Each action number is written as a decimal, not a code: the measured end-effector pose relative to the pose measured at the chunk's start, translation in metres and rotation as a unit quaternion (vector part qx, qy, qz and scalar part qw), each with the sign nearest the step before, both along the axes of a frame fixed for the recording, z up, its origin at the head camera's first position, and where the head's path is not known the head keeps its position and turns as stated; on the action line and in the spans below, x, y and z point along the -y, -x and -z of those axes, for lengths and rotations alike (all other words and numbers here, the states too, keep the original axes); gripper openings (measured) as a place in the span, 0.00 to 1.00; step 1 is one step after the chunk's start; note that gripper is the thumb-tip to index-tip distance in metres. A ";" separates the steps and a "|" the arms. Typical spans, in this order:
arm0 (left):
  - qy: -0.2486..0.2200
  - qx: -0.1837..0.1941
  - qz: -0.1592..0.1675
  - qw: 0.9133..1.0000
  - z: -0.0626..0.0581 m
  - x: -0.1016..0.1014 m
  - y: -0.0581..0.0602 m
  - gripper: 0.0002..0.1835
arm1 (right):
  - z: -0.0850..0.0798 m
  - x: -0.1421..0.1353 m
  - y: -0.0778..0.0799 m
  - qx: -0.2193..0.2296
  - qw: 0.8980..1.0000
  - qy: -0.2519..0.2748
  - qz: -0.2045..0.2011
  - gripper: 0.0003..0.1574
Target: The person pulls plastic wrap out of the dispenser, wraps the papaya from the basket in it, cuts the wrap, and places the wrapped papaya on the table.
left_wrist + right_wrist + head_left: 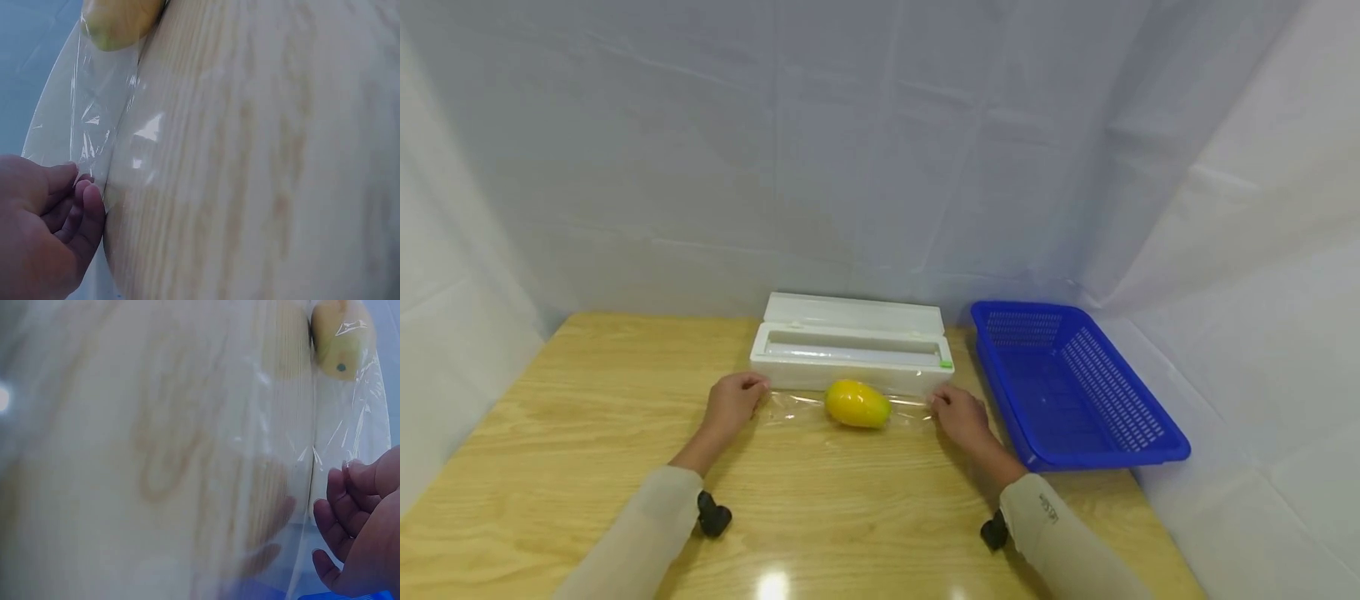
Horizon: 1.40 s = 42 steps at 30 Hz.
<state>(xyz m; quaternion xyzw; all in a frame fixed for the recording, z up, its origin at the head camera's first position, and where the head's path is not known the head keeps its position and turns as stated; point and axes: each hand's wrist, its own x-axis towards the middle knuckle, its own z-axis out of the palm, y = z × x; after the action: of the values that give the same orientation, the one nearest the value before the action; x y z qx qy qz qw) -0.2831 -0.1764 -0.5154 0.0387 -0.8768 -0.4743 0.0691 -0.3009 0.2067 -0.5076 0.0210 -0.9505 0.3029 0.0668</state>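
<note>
- Done, as it appears: the white box (pixel 852 377) near the table's (pixel 857 517) far edge has its lid (pixel 853 313) tipped back, showing a pale roll (pixel 850 355), and clear film (pixel 795 407) is stretched out along its near side.
- The yellow fruit (pixel 857 404) lies on its side between the hands, just in front of the box, in the far half of the table, with film at both its ends; whether the film passes over or under it, I cannot tell.
- Judged to be undone: the film is not closed round the fruit, and no cut edge against the box can be made out.
- The blue basket (pixel 1101 460) stands at the table's far right corner, apart from the fruit.
- The left hand (pixel 733 402) pinches the film's left end between thumb and fingertips, other fingers curled in.
- The right hand (pixel 961 413) pinches the right end with thumb and forefinger, remaining fingers loosely bent.
- Both forearms reach in from the near edge, slanting towards each other, hands low near the box's front corners.
</note>
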 end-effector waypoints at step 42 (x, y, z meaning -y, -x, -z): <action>0.083 -0.076 -0.019 0.993 -0.021 0.000 -0.024 0.15 | -0.007 -0.013 -0.007 0.023 0.976 0.199 -0.082 0.14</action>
<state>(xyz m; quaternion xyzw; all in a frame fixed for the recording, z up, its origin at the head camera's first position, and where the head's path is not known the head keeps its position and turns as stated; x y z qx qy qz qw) -0.2590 -0.1766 -0.4945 0.0135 -0.9045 -0.3998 0.1477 -0.2938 0.2193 -0.5006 0.0782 -0.8675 0.4908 0.0224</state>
